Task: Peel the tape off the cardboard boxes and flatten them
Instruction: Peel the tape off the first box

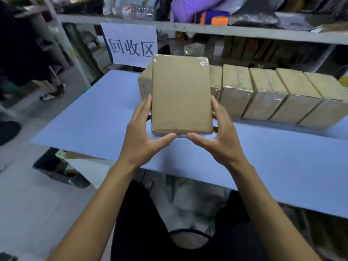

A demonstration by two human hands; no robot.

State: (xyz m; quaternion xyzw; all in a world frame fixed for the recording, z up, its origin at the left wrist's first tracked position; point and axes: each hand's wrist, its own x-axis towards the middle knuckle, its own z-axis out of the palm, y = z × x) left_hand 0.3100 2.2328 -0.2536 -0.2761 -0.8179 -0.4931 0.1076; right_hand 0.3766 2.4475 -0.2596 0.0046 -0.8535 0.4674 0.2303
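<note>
One blue table (90, 117) fills the middle of the frame, with a row of six taped cardboard boxes (263, 95) at right. At centre, one taped box (181, 95) is lifted above the table, gripped on its sides by two hands: left hand (145, 132) and right hand (220, 136), thumbs under its lower edge.

One cardboard box (181, 95) raised, four more boxes (267, 95) fully seen in a row, and at least one further box (145, 81) half hidden behind the raised one. Two hands: left hand (143, 136), right hand (224, 136). One table (90, 117), one paper sign (130, 44), one plastic bottle (139, 11).
</note>
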